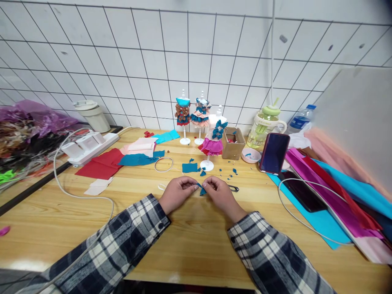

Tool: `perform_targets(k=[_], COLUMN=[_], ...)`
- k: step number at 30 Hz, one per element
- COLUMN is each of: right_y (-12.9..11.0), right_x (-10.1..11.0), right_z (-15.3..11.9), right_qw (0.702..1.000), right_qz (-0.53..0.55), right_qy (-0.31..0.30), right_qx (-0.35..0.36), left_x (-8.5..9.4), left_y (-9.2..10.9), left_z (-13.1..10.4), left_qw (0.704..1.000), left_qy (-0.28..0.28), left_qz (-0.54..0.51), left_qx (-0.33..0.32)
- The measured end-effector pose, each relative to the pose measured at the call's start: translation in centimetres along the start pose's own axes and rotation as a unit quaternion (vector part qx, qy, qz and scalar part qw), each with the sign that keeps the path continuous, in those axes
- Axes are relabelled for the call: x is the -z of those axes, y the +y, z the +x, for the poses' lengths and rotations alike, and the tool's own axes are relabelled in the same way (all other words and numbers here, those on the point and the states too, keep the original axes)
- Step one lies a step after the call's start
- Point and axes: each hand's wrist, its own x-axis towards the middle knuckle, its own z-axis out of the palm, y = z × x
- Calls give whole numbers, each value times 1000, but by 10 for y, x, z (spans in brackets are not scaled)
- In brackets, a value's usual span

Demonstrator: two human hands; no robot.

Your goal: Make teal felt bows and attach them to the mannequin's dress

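1. The left hand [178, 193] and right hand [221, 195] each have a fingertip grip pinching a small, jagged teal paper scrap [202, 191], between them above the smooth wood-grain bench [192, 245].
2. Just beyond lie a flat teal rectangle [190, 168] and ragged teal bits [234, 171].
3. Behind, a white miniature dress form [207, 165] wears a ruffled magenta skirt [210, 147] and crinkled teal bow [219, 129].
4. A boxy brown cardboard carton [231, 152] stands beside it.

My fingertips [195, 188] hid part of the blue scrap [202, 191], my right hand [221, 195] covered some of a black tool [234, 188], and the lower edge cut off both my sleeves [269, 245].
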Motion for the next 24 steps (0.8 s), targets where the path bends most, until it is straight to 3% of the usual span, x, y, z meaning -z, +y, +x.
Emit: perform_targets(k=[7,15,24], right_y=[2,-1,0], right_x=[1,0,-2], right_z=[0,0,-1], right_qw=[999,1000,999], right_qz=[-29,-5,27], right_qy=[-14,-12,-14], right_qx=[26,4,12], left_x=[0,2,0], left_y=[0,3,4], left_z=[-1,-2,-2], left_qw=[1000,999,1000], left_qy=[-6,-6,-5], left_qz=[8,-37,19], left_qx=[-11,-23,-19])
